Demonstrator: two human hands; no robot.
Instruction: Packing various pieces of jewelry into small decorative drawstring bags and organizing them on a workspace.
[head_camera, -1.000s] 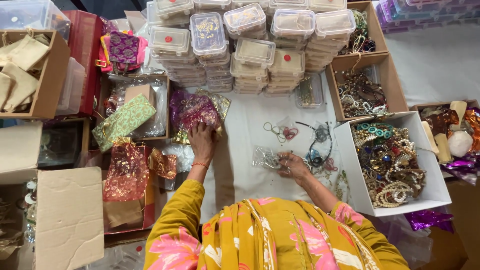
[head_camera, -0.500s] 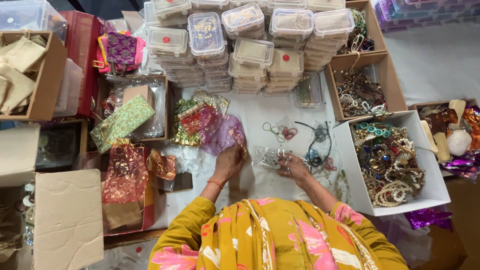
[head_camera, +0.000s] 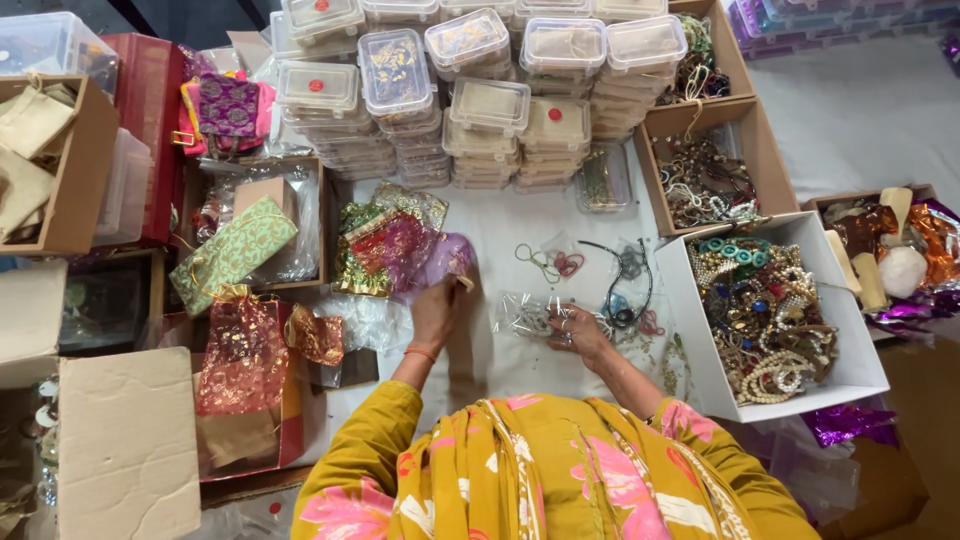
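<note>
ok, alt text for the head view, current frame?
Seen from above, a person's left hand holds a sheer purple pouch while the right hand rests on a clear plastic packet on a white table, between stacked clear lidded containers and a white box of jewellery.

Two hands (head_camera: 437, 312), one white box (head_camera: 700, 345), one purple pouch (head_camera: 445, 260).

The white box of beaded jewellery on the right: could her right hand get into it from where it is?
Probably yes. The right hand rests on a clear packet on the white table, just beside the white box. The box is open-topped, and nothing stands between them except its low wall.
</note>
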